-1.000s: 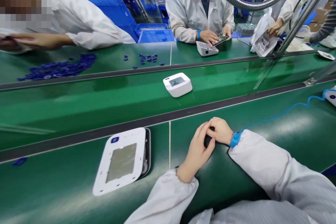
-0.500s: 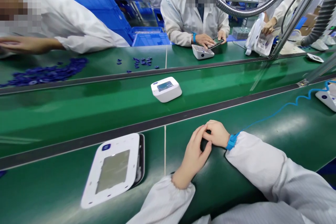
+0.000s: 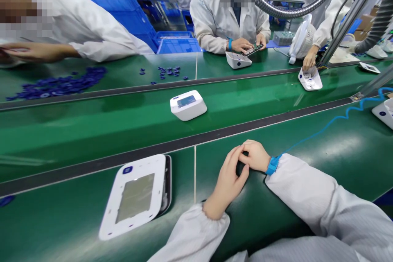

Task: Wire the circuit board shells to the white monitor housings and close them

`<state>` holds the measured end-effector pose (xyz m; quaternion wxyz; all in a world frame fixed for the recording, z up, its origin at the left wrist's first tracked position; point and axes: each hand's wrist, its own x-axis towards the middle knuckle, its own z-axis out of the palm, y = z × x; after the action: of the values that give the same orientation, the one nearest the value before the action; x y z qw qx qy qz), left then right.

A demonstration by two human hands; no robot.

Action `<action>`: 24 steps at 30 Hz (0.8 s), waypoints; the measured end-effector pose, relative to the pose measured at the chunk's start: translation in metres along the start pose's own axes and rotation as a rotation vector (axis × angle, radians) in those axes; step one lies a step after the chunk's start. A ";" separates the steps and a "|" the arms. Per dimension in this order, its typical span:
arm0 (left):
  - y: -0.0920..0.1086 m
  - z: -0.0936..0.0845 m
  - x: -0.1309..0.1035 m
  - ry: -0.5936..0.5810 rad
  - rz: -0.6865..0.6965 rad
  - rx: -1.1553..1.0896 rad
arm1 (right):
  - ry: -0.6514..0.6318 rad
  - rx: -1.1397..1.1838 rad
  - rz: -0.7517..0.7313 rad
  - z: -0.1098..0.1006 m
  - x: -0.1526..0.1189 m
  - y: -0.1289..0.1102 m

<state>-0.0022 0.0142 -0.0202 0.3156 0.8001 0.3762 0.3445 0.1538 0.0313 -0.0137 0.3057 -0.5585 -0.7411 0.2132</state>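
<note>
My left hand [image 3: 227,182] rests on the green bench [image 3: 260,221], thumb apart from the fingers, nothing in it. Its fingertips touch my right hand [image 3: 255,155], whose fingers are bent and partly hidden behind the left ones; no object shows there. A blue strap [image 3: 272,165] circles my right wrist and a thin blue cord runs from it to the right. Left of my hands lies a white device [image 3: 159,163] with a grey screen and a blue button, its cover slightly askew over a dark-edged part.
On the green conveyor [image 3: 92,131] sit a white device [image 3: 188,106] and, farther right, an open housing [image 3: 310,80] under a co-worker's hand. Blue small parts [image 3: 70,84] lie across the belt. A person opposite holds a circuit board [image 3: 253,50]. A metal post [image 3: 353,20] slants at the right.
The white device on the conveyor has shifted slightly left. At the far right, a co-worker's hand has come down with an open housing onto the belt. My hands keep their pose.
</note>
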 end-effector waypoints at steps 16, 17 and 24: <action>-0.002 0.006 -0.007 0.131 -0.051 -0.079 | 0.111 0.281 0.099 -0.002 -0.004 -0.006; -0.001 0.005 -0.007 0.141 -0.055 -0.081 | 0.133 0.301 0.117 -0.002 -0.004 -0.006; 0.002 -0.002 -0.003 0.028 -0.037 0.042 | 0.096 0.299 0.011 -0.004 -0.004 -0.004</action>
<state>-0.0041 0.0116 -0.0187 0.2997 0.7947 0.4024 0.3417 0.1545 0.0267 -0.0087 0.4193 -0.5203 -0.6826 0.2959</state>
